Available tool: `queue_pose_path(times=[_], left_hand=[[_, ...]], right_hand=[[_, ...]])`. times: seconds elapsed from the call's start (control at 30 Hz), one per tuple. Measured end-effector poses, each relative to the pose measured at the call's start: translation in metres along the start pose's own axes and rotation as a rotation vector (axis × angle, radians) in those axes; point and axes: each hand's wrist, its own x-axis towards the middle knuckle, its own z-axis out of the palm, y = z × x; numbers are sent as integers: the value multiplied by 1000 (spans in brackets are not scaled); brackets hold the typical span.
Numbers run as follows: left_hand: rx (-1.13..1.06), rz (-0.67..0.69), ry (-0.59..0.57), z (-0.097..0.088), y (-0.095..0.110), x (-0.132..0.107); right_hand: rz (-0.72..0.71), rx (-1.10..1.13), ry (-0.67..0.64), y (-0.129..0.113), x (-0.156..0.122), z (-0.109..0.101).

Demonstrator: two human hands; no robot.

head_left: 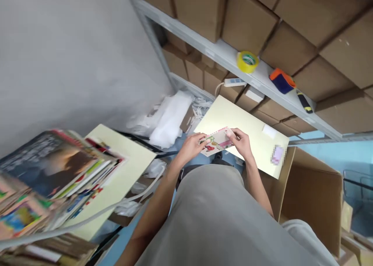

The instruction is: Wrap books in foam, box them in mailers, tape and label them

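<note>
Between my two hands is a thin printed booklet [217,142], pale with pink edging, green and red print and a red picture. Its left end is pinched by my left hand [192,146], thumb on top. My right hand [242,141] grips the other end, with the thumb on the upper face. The booklet is held tilted in front of my body, partly over a pale yellow table top [227,112]. On that surface, to the right, lie a white slip [269,131] and a blurred-out purple item [278,155].
Piled books [55,161] cover much of a left-hand table [136,157], with a pale hose [116,206] crossing it. A shelf [264,77] holds yellow tape [247,61], a tape dispenser [282,80] and a cutter [304,101]. An open carton [311,196] stands right; white foam [170,120] lies behind.
</note>
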Motion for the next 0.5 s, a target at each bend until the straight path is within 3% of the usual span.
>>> queue_pose_path(times=[0.13, 0.23, 0.37, 0.5], left_hand=[[-52, -80, 60, 63, 29, 51], [-222, -167, 133, 92, 42, 79], [-523, -281, 188, 111, 59, 105], [-613, -351, 250, 118, 76, 123]], right_hand=[[81, -6, 290, 46, 8, -78], [203, 85, 353, 74, 10, -114], [289, 213, 290, 93, 7, -134], [336, 311, 241, 98, 4, -138]])
